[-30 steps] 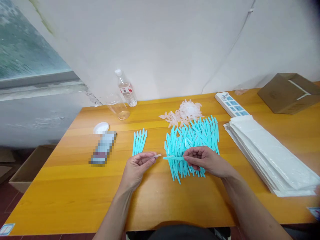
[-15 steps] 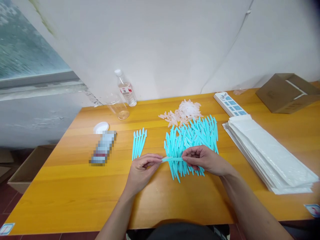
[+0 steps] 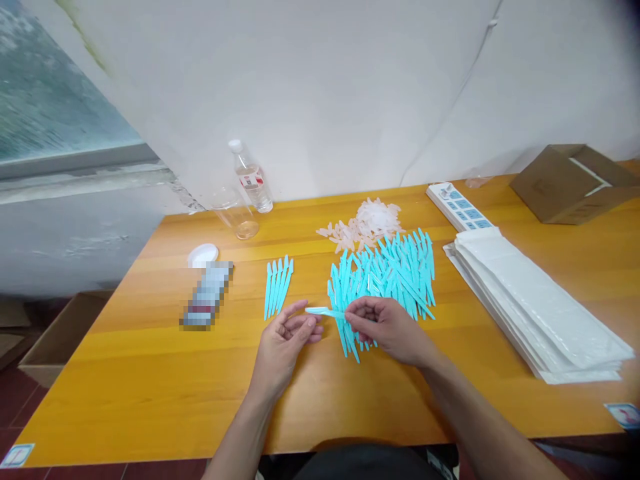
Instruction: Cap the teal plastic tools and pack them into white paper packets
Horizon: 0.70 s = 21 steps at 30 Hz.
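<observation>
A turquoise eyebrow razor point(image 3: 326, 311) lies level in the air, its pale tip pointing left. My right hand point(image 3: 387, 327) pinches its handle end between thumb and fingers. My left hand point(image 3: 284, 340) is open around the tip, fingers loosely curled and apart; whether one touches the razor is hard to tell. Beneath and behind the hands spreads a pile of similar turquoise razors point(image 3: 385, 273), partly covered by my right hand. Several more razors point(image 3: 278, 287) lie side by side in a row to the left. Small translucent caps point(image 3: 375, 220) are heaped beyond the pile.
Left on the table are a pixelated phone-like object point(image 3: 207, 297), a white lid point(image 3: 203, 255), a clear jar point(image 3: 240, 220) and a water bottle point(image 3: 255, 183). Rightward are white plastic bags point(image 3: 540, 307), a power strip point(image 3: 460, 208) and a cardboard box point(image 3: 560, 187).
The razor and my right hand have shifted left and slightly up. My left fingers, which were pinching the razor's end, have spread apart. Another razor now lies slanted at the pile's right side.
</observation>
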Motion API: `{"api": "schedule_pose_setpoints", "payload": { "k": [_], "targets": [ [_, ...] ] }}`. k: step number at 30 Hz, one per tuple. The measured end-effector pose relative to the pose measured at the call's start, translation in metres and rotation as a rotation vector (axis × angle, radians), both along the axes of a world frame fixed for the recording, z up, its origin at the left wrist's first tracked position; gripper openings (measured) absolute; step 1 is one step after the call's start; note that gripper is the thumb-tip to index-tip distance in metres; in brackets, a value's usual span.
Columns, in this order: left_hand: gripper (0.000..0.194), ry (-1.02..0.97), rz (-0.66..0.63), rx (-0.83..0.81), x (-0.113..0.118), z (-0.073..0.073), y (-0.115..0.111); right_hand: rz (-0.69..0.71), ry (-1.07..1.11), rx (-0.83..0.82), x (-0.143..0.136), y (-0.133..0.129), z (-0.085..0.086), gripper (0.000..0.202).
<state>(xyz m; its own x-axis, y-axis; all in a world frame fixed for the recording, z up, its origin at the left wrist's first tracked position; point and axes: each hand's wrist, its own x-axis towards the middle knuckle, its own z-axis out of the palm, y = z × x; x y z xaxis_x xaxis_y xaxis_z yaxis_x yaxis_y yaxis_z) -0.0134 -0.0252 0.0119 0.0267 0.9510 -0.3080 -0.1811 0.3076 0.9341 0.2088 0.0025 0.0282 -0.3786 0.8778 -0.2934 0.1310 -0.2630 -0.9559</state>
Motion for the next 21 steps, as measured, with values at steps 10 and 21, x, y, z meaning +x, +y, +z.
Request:
{"api": "schedule_pose_setpoints", "payload": {
  "k": [10,21],
  "targets": [
    [0.046,0.357,0.140,0.040,-0.001,0.000,0.007,-0.095,-0.539,0.270,-0.086,0.031,-0.006,0.029],
    [0.030,0.725,0.112,0.205,-0.022,-0.012,0.000,0.065,-0.923,0.416,-0.123,0.075,-0.016,0.025]
  ]
}}
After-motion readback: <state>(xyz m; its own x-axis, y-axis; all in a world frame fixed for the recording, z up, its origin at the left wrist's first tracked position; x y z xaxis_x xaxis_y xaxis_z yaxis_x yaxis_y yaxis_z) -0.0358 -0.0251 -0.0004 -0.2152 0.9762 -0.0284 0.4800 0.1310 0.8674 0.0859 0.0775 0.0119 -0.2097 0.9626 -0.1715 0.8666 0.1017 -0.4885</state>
